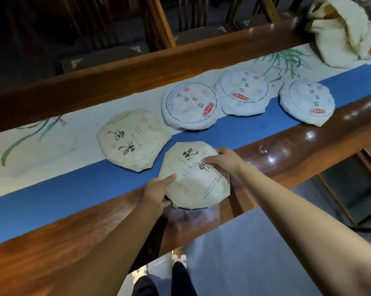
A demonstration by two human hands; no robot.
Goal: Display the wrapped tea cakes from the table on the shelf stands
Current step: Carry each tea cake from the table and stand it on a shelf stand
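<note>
— Both hands are on one cake now. The left hand (pixel 156 190) has its thumb laid flat on the paper face and its fingers (pixel 166 202) curled under the near rim; the right hand (pixel 223 160) clamps the far edge, thumb on top, the rest tucked below.

— Why two hands for one disc?

— My guess: the tan tea cake (pixel 194 175) is wide and its wrapper loose, so gripping opposite rims keeps the folds shut and the disc level.

— Where is it exactly?

— At the near edge of the table (pixel 308 137), half over the blue runner (pixel 73 189), half over bare wood. Whether it's lifted clear — I can't tell; a dark shadow shows under the near rim.

— And the others?

— A second tan cake (pixel 133 139) lies just beside it, apart. Three white-wrapped cakes (pixel 189 105) sit in a row farther along, flat, label up — laid out for picking, I'd say. No shelf in sight.
</note>
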